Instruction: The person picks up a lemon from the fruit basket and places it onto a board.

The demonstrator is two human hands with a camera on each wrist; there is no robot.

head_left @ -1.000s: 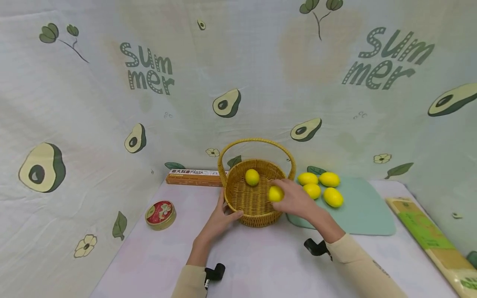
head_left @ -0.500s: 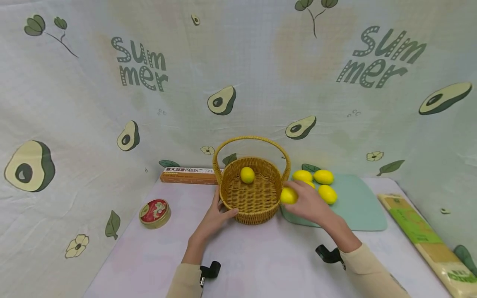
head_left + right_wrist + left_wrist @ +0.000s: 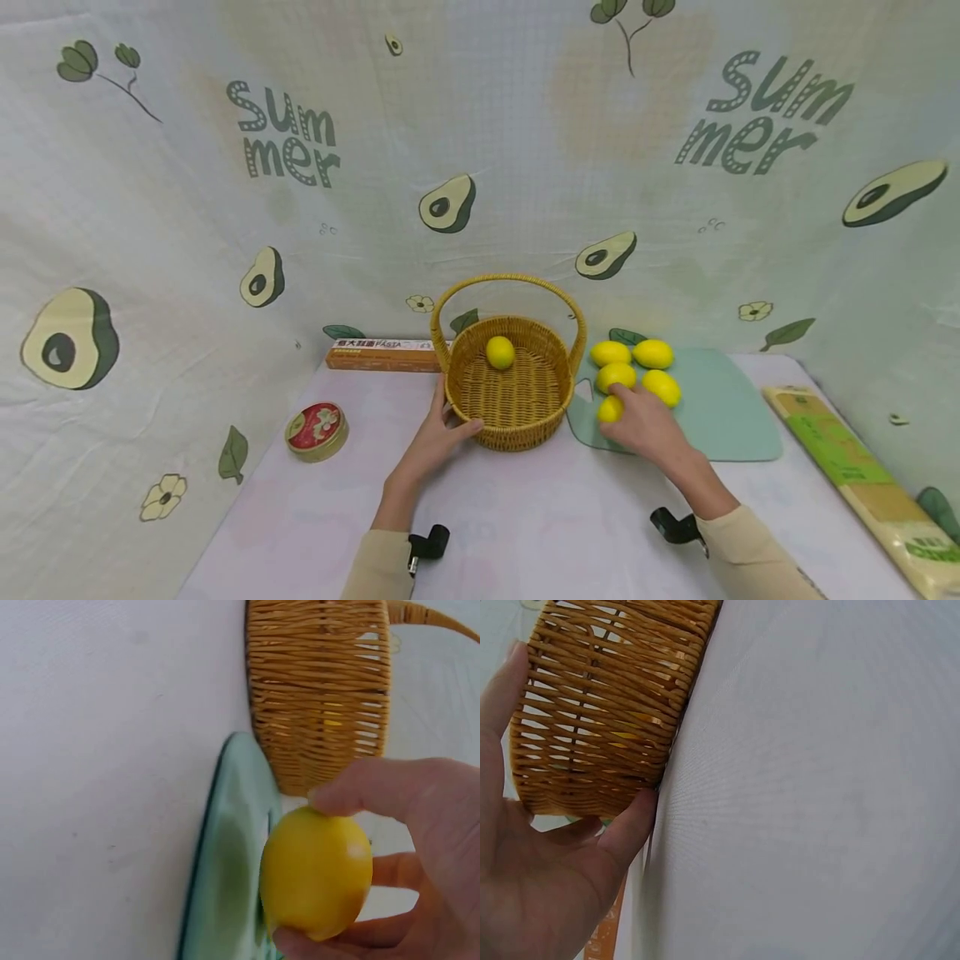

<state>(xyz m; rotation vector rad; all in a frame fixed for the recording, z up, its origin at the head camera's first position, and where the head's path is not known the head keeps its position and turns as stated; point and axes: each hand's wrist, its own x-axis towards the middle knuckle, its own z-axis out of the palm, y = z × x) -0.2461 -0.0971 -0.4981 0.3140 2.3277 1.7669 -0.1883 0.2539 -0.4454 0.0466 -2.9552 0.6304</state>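
Observation:
A brown wicker basket with a tall hoop handle stands upright at the table's middle, one lemon inside it. My left hand grips the basket's near left side, thumb at the rim and fingers along the woven wall. Over the near left part of a pale green cutting board, my right hand pinches another lemon between thumb and fingers. Whether that lemon touches the board is unclear. Several more lemons lie together on the board's far left part, just beyond my right hand.
A pasta box lies behind the basket on the left. Nearer, a round red-and-gold tin sits at the table's left side. A long green-and-yellow packet runs along the right edge. Patterned cloth hangs behind.
From above the basket's right part, my right hand has moved right and down to the cutting board, carrying its lemon. My left hand stays on the basket. The head view has shifted slightly.

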